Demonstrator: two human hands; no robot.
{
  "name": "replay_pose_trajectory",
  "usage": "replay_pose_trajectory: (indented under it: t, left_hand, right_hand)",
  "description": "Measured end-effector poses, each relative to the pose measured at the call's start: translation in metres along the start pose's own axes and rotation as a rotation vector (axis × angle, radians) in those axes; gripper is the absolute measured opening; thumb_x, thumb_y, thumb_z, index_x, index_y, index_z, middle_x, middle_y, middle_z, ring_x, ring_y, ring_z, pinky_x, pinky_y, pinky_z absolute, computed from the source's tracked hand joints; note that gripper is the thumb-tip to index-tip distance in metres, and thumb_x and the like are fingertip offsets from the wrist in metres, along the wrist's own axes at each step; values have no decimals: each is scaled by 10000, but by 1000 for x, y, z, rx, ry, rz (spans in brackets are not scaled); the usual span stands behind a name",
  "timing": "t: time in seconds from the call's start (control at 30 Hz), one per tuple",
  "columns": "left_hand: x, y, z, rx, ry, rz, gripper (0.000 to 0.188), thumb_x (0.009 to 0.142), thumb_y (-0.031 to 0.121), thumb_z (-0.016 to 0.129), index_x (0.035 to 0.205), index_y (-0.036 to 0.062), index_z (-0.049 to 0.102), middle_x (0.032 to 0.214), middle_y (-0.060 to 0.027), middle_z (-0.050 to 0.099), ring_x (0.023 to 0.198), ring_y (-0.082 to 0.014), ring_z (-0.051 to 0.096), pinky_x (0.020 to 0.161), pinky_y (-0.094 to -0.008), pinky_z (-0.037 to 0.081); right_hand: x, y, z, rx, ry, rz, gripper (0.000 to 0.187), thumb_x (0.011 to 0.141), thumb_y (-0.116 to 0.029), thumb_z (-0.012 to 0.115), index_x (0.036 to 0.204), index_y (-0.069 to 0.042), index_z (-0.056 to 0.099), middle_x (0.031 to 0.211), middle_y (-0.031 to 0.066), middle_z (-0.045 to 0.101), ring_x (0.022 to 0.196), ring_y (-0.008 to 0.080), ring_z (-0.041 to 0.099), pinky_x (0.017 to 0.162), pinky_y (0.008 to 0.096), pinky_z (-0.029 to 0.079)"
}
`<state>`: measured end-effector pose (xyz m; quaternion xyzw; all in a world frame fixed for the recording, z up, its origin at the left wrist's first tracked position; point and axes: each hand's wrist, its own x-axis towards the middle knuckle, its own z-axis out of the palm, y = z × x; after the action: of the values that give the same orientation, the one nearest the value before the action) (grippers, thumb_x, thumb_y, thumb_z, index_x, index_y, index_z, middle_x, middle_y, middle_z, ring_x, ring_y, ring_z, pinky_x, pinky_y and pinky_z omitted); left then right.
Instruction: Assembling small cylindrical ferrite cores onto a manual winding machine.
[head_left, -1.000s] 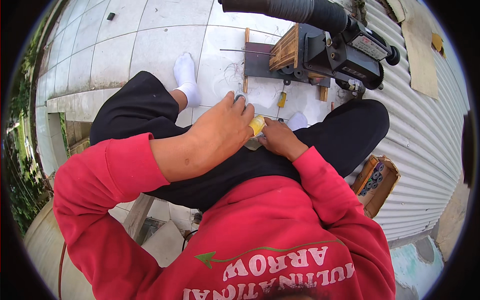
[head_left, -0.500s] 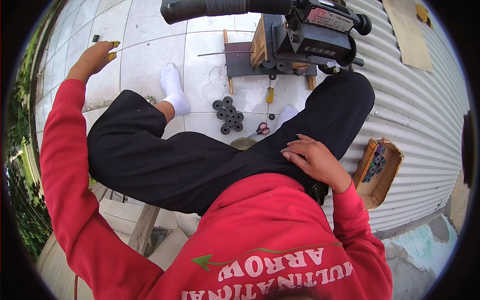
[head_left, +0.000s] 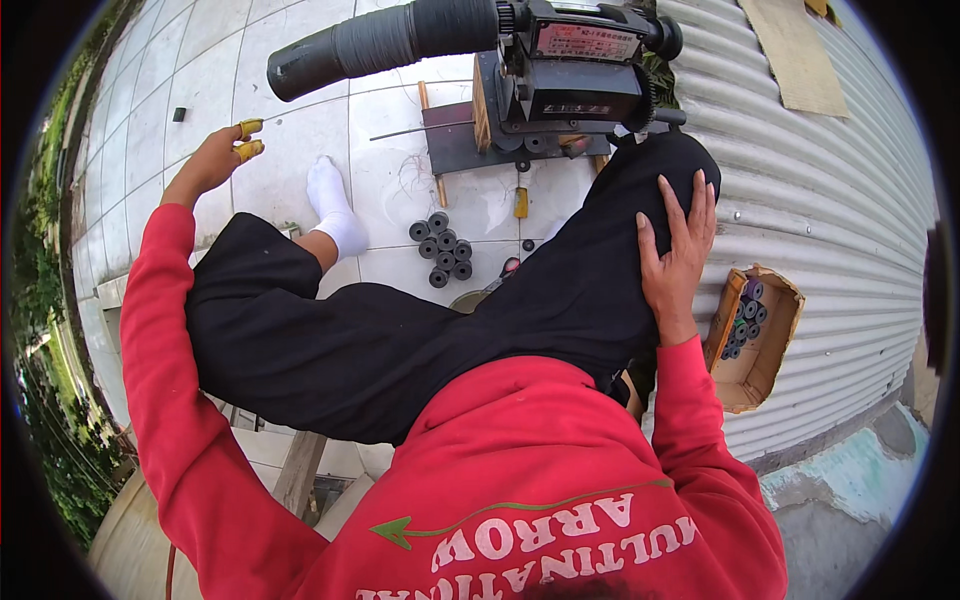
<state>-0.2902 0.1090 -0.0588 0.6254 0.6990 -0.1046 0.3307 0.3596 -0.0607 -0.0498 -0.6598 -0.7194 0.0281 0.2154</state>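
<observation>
Out to the left, over the tiled floor, my left hand (head_left: 215,163) is held in the air with yellow wraps on two fingers. Those fingers are apart and I see nothing between them. My right hand (head_left: 680,255) lies spread on my right thigh, near the knee. Ahead of me stands a black winding machine (head_left: 580,75) with a counter and a side crank. From its left side sticks a thick dark cylinder (head_left: 390,45), its middle wrapped in grey windings. Of the two, the left hand is nearer to the cylinder's free end, without touching it.
Several black spools (head_left: 440,248) stand grouped on the floor between my legs. A yellow-handled tool (head_left: 521,202) lies below the machine's dark base (head_left: 450,140). To the right, a cardboard box (head_left: 770,360) holds more spools beside corrugated sheeting (head_left: 840,220).
My right hand has slid from the upper thigh toward the knee, its fingers now more spread. My left hand has shifted right and nearer in the picture. The whole view has also shifted slightly.
</observation>
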Motion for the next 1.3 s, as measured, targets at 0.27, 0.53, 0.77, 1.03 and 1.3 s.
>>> replay_pose_trajectory:
  t: [0.27, 0.53, 0.77, 1.03, 1.3]
  left_hand:
    - [19, 55, -11, 203, -131, -15, 583, 1074, 314, 720, 1560, 24, 579, 1472, -204, 690, 1352, -312, 651, 1138, -398, 481]
    - [52, 2, -12, -38, -83, 157, 615, 1069, 250, 746, 1584, -15, 539, 1498, -128, 657, 1318, -229, 636, 1135, -367, 490]
    - [73, 28, -14, 36, -105, 164, 611, 1060, 269, 754, 1583, 32, 546, 1513, -140, 663, 1371, -263, 647, 1161, -390, 472]
    - [90, 66, -16, 94, -76, 266, 592, 1061, 291, 757, 1562, 32, 573, 1482, -134, 676, 1339, -250, 654, 1129, -387, 503]
    - [77, 86, -14, 157, -94, 289, 639, 1063, 310, 754, 1587, 15, 538, 1498, -132, 659, 1311, -241, 656, 1118, -385, 520]
  right_hand:
    - [10, 27, -5, -9, 90, 68, 568, 1012, -345, 746, 1552, -209, 633, 1741, 175, 397, 1609, 435, 328, 1288, 553, 278]
    - [-9, 11, -2, 138, 37, 64, 590, 1024, -371, 737, 1579, -225, 598, 1759, 156, 365, 1619, 435, 294, 1285, 554, 282]
    - [-98, 61, -66, 248, 149, 269, 392, 1004, -113, 755, 1394, -80, 724, 1408, 143, 719, 1329, 320, 664, 1124, 410, 505]
    - [-173, 257, -130, -137, 90, 661, 515, 1003, -182, 739, 1502, -100, 638, 1401, 205, 699, 1301, 396, 658, 1109, 450, 512]
    - [-143, 305, -110, -183, -85, 579, 651, 930, -115, 800, 1548, -106, 596, 1422, 204, 698, 1321, 396, 659, 1148, 443, 508]
